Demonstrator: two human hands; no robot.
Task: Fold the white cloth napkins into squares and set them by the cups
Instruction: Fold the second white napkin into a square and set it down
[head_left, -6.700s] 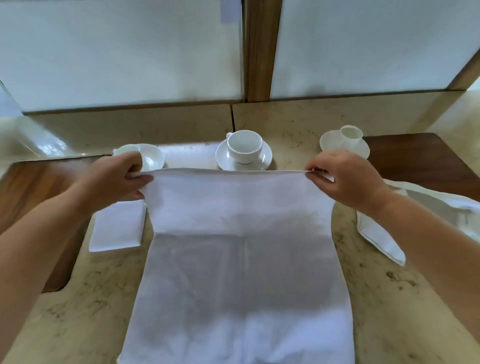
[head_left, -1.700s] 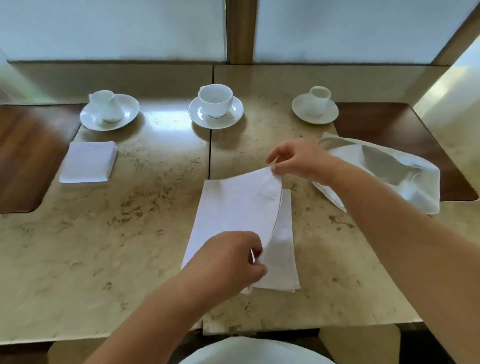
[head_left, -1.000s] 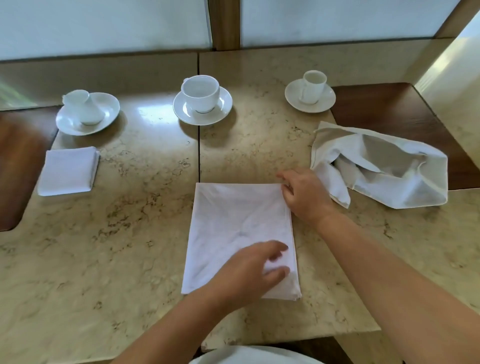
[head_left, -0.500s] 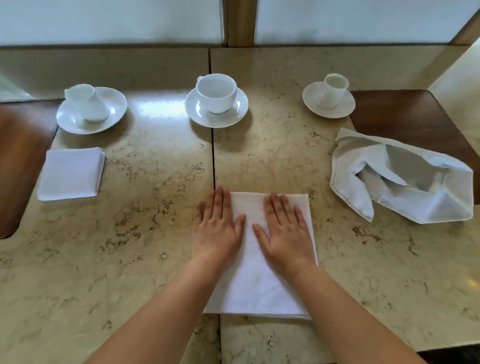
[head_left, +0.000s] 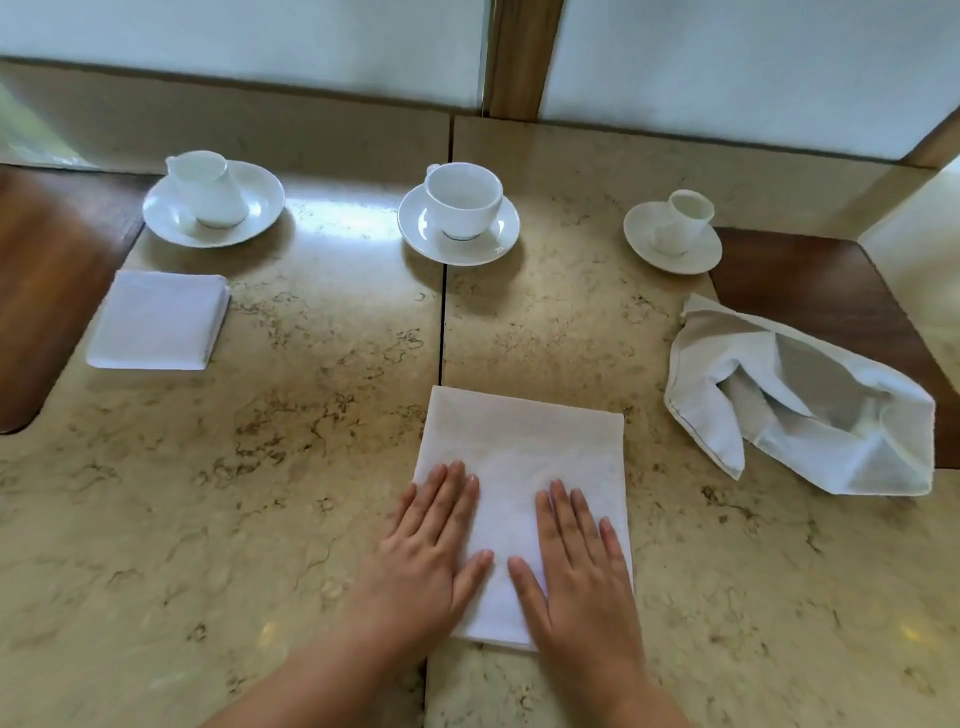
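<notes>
A white napkin (head_left: 524, 447), folded into a tall rectangle, lies on the marble table in front of me. My left hand (head_left: 426, 551) and my right hand (head_left: 576, 566) rest flat on its near half, fingers spread, holding nothing. At the far left a square-folded napkin (head_left: 158, 319) sits below the left cup (head_left: 205, 187) on its saucer. The middle cup (head_left: 462, 200) and the small right cup (head_left: 685, 218) stand on saucers along the back. A crumpled, unfolded napkin (head_left: 800, 400) lies at the right.
The marble table (head_left: 291, 467) has a seam running down its middle. Dark wooden insets (head_left: 831, 291) sit at the right and left edges. A wall with frosted panels and a wooden post (head_left: 519, 57) closes the back.
Both hands have slid toward me along the folded napkin, from its far half to its near half. Earlier the napkin was folded over from a wider sheet.
</notes>
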